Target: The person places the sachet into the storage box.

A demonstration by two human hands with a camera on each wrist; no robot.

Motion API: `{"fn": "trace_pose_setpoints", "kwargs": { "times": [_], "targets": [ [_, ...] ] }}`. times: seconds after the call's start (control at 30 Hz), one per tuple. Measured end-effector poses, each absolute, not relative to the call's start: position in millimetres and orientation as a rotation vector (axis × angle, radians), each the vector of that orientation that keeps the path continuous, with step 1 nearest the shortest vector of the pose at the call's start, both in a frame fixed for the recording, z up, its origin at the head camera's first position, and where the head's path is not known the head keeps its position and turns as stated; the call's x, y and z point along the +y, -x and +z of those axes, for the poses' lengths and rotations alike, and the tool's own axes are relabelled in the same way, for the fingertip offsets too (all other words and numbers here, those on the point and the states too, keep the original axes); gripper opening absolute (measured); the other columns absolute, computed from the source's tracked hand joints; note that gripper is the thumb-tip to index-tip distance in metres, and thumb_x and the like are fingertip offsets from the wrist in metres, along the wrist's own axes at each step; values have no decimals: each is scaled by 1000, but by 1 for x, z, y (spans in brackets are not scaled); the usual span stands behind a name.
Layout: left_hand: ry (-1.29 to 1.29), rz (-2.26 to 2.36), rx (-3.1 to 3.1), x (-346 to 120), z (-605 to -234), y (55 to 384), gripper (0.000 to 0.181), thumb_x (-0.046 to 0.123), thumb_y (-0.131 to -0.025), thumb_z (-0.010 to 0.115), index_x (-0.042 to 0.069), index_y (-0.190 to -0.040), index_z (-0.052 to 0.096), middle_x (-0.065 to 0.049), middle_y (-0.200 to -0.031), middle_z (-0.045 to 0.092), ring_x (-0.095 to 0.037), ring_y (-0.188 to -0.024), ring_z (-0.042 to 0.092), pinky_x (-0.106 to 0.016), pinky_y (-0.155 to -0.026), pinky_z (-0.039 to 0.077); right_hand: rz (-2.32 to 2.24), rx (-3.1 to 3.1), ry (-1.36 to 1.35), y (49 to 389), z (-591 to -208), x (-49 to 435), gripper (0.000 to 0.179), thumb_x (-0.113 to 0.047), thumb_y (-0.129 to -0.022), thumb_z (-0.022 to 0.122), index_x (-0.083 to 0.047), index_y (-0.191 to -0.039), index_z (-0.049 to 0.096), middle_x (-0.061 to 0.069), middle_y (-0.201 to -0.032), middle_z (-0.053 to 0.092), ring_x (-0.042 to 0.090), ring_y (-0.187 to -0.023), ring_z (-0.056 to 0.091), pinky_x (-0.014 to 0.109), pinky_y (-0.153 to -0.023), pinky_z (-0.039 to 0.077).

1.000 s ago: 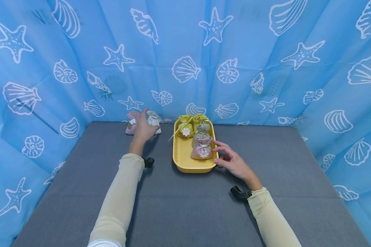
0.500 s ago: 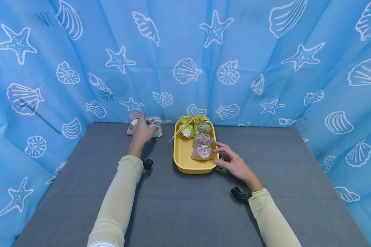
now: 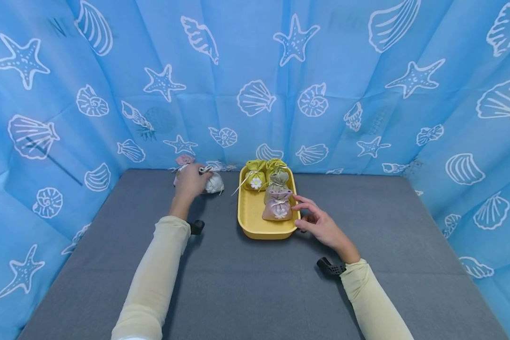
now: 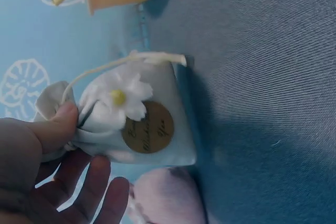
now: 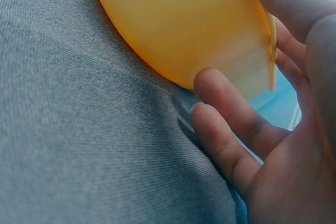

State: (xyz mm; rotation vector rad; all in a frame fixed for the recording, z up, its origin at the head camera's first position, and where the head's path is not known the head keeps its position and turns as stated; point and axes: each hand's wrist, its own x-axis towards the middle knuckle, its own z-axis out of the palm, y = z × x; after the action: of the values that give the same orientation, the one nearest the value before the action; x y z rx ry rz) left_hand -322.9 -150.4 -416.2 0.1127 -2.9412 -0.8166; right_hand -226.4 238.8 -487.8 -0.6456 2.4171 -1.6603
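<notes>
My left hand (image 3: 188, 183), at the back left of the table, pinches the gathered neck of a pale drawstring pouch (image 4: 176, 87) between thumb and fingers. A white flower and a round brown label decorate the pouch. Beside it sits a pink pouch (image 4: 168, 198), partly behind the hand in the head view. My right hand (image 3: 323, 229) holds the right rim of a yellow tray (image 3: 248, 226) near its front corner, with the lower fingers along the outer wall (image 5: 184, 30). Inside the tray stand two yellow-green pouches (image 3: 255, 174), a grey-green pouch (image 3: 279, 178) and a front pink pouch (image 3: 277, 209).
A grey cloth covers the table (image 3: 255, 288). Blue curtains (image 3: 255, 56) printed with shells and starfish hang along the back and both sides, close to the pouches and the tray's far end. Each wrist wears a black band (image 3: 331, 267).
The left hand has shifted slightly left and tipped the pale pouch, taking it by the neck; more of the pouch now shows. The right hand and tray have stayed in place.
</notes>
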Motion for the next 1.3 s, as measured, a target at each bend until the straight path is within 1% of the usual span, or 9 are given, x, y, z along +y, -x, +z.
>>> {"fn": "trace_pose_setpoints", "kwargs": {
  "times": [0.13,0.27,0.4,0.5,0.6,0.7,0.8,0.9,1.3],
  "targets": [
    [-109,-814,-2931,-147,-406,319,46,42,-102,61,11,-136,65,-13,-131,70,-36,-115,67,-56,-93,54,-1653,2425,646,225,-487,239,36,-14,-100,64,-4,-135,58,7,-167,29,12,-80,61,30,-65,55],
    [-112,-875,-2919,-141,-389,313,48,43,-103,59,12,-139,62,-18,-148,57,-44,-131,56,-64,-95,52,-1651,2431,653,225,-487,240,36,-14,-101,64,-4,-135,58,7,-167,30,12,-79,60,30,-63,54],
    [-91,-945,-2882,-132,-372,308,43,43,-103,58,11,-131,65,-18,-130,65,-45,-134,50,-61,-87,52,-1661,2426,651,225,-488,242,36,-14,-101,64,-3,-135,58,6,-167,30,12,-79,60,30,-61,53],
    [-57,-961,-2872,-124,-358,302,44,44,-103,58,11,-132,64,-13,-124,65,-41,-133,49,-61,-96,49,-1669,2418,639,225,-488,243,36,-14,-101,64,-3,-135,57,5,-167,30,13,-80,60,29,-62,53],
    [-7,-976,-2889,-116,-345,296,50,45,-104,56,10,-140,59,-14,-131,65,-40,-130,54,-66,-114,36,-1662,2418,618,225,-487,243,36,-16,-101,64,-6,-135,58,2,-167,30,14,-81,61,27,-63,53],
    [80,-1019,-2889,-110,-337,291,50,45,-104,55,10,-140,58,-16,-114,69,-34,-104,65,-55,-103,47,-1647,2424,608,225,-486,244,36,-17,-101,64,-8,-136,58,0,-167,30,14,-82,61,27,-64,53],
    [152,-1085,-2882,-104,-329,288,51,45,-103,57,10,-141,57,-14,-113,69,-28,-87,65,-43,-76,52,-1639,2422,610,225,-486,244,36,-17,-101,64,-9,-136,57,-1,-167,29,15,-83,61,27,-65,53],
    [203,-1110,-2867,-97,-322,285,55,46,-101,61,10,-143,57,-11,-125,68,-23,-94,67,-40,-80,55,-1636,2419,604,225,-486,245,36,-18,-101,64,-10,-136,58,-2,-168,29,15,-84,61,27,-66,53],
    [389,-1034,-2924,-65,-318,290,24,38,-95,72,19,-111,75,-2,-113,74,-22,-102,67,-38,-79,55,-1655,2397,617,227,-489,241,38,-17,-101,65,-7,-137,57,1,-168,28,17,-83,61,28,-66,54]
  ]
}}
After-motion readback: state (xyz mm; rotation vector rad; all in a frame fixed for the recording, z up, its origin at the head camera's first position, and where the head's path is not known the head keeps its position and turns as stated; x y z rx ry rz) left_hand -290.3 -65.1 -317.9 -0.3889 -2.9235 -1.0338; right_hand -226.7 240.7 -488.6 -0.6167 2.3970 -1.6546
